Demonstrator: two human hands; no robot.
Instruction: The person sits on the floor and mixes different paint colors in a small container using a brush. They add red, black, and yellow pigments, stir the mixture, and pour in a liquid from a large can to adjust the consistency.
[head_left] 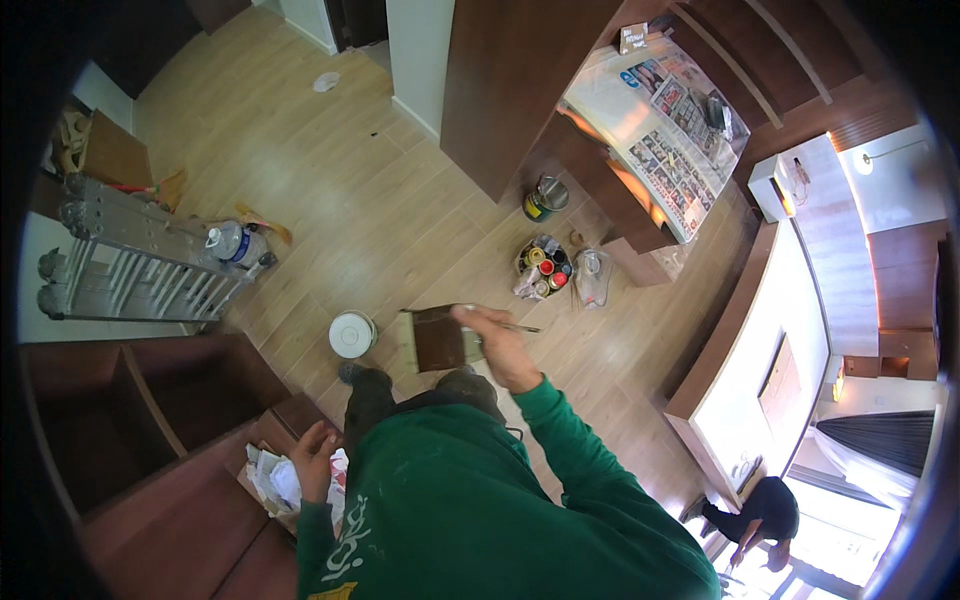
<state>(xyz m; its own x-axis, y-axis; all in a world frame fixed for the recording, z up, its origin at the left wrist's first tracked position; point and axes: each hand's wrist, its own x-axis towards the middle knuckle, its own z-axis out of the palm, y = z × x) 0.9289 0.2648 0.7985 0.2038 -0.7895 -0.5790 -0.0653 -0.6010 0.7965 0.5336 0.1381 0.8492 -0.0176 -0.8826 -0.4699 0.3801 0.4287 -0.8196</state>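
My right hand (500, 345) is closed at the right side of a square container (438, 340) with dark brown inside, held out in front of my body above the floor. A thin handle (525, 328) sticks out to the right past my fingers; the tool it belongs to is hidden. My left hand (315, 460) hangs low at my left side with its fingers loosely bent and apart, and nothing shows in it. Beside it is a box with crumpled white paper or plastic (270, 482). Below the container stands a white lidded bucket (352, 334) on the floor.
A folded aluminium ladder (150, 255) and a large clear bottle (235, 243) are at left, above brown open shelves (150, 400). Ahead are a paint tin (545, 200), a tub of several cans (543, 268) and a newspaper-covered counter (670, 140). Another person (768, 515) bends at lower right.
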